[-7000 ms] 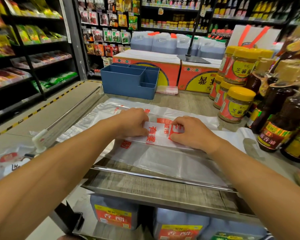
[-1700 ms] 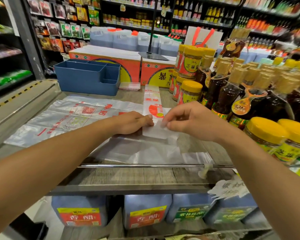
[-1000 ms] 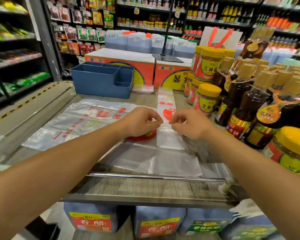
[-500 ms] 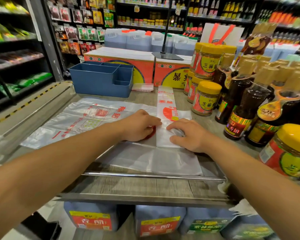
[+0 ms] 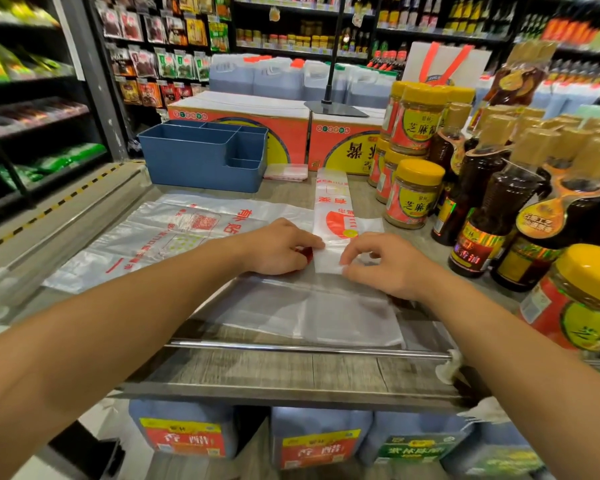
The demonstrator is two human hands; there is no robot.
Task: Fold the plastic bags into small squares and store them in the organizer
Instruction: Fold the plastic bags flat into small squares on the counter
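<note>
Folding stage, head view. A plastic bag, already narrowed into a long strip (image 5: 331,206), lies on the tabletop (image 5: 291,370) pointing away from the person. Its near end has been turned over into a small white fold (image 5: 328,261). The left hand (image 5: 278,247) rests on the fold's left edge with fingers bent, pressing it down. The right hand (image 5: 381,265) has fingers curled onto the fold's right edge; whether they pinch or only press cannot be told.

Progress: the strip is judged to be at the start of its squaring, with most of its length yet to be folded up. A second bag (image 5: 160,237) lies spread flat and unfolded to the left, and a clear sheet (image 5: 326,313) lies under the hands toward the near rail. The blue organizer (image 5: 201,157) stands at the far left of the tabletop, well apart from the hands; nothing shows above its rim. A small flat packet (image 5: 286,172) just beside it may be a finished bag, though this is uncertain.

Setting: a wood-grain tabletop edged by a metal rail (image 5: 305,348), in a shop aisle. Yellow-lidded jars (image 5: 413,192) and dark bottles (image 5: 492,202) crowd the right side; red cartons (image 5: 257,133) stand behind.
</note>
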